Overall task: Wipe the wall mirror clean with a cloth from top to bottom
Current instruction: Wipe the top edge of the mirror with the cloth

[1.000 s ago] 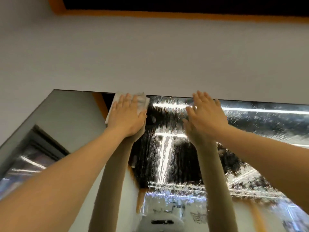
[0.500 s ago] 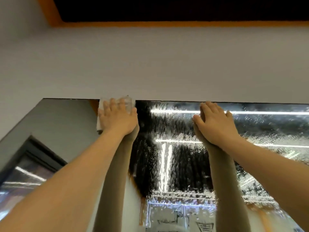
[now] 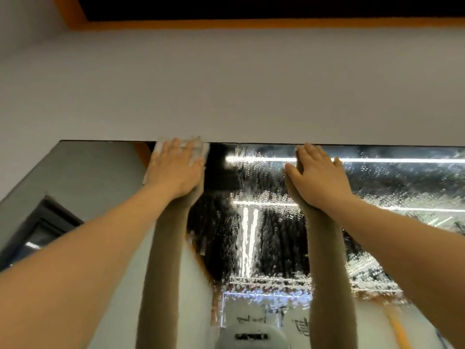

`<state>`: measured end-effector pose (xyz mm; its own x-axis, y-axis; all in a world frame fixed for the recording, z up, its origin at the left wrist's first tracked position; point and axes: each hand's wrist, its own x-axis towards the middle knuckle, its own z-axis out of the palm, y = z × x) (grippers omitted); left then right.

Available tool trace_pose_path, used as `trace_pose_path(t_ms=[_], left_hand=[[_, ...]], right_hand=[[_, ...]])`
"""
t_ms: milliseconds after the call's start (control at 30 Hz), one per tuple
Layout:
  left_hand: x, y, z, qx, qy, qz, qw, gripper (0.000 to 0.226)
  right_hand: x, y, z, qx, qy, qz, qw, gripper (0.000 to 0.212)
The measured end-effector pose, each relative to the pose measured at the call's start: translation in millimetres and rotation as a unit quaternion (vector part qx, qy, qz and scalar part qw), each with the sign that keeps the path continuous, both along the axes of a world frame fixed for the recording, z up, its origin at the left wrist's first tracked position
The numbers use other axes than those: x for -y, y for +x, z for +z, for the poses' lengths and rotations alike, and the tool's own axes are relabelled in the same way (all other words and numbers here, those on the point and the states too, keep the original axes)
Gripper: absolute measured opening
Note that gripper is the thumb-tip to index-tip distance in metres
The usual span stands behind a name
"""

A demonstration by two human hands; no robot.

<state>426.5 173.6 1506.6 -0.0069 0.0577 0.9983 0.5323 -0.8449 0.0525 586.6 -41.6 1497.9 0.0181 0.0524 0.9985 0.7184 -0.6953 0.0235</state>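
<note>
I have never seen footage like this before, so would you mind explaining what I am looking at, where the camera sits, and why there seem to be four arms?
There is no machine here: a person wears a camera on their head, so you see their own arms reaching up. The view tilts up at a wall mirror below a grey wall. The extra pair of arms is only the reflection. The left hand presses a pale cloth flat against the mirror's top edge. The right hand rests open on the glass and holds nothing. The glass to the right of the cloth is covered in water droplets; to its left it looks clear.
</note>
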Motion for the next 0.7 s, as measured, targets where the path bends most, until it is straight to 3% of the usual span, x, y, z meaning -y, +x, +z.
trace_pose_path(t_ms=[100, 200, 533, 700], left_hand=[[-13.5, -4.2, -1.8, 0.052, -0.114, -0.042, 0.991, 0.056], [5.1, 12.6, 0.8, 0.085, -0.161, -0.041, 0.982, 0.059], [107.1, 81.8, -3.2, -0.048, 0.019, 0.017, 0.999, 0.061], [111.6, 85.5, -0.3, -0.067, 0.017, -0.036, 0.997, 0.063]], right_hand=[[0.8, 0.5, -1.1, 0.001, -0.001, 0.002, 1.0, 0.063], [0.8, 0.9, -1.6, 0.006, -0.005, 0.007, 1.0, 0.063], [-0.2, 4.0, -3.1, 0.013, 0.005, 0.025, 1.0, 0.061], [0.6, 4.6, -3.7, 0.015, 0.002, 0.027, 1.0, 0.06]])
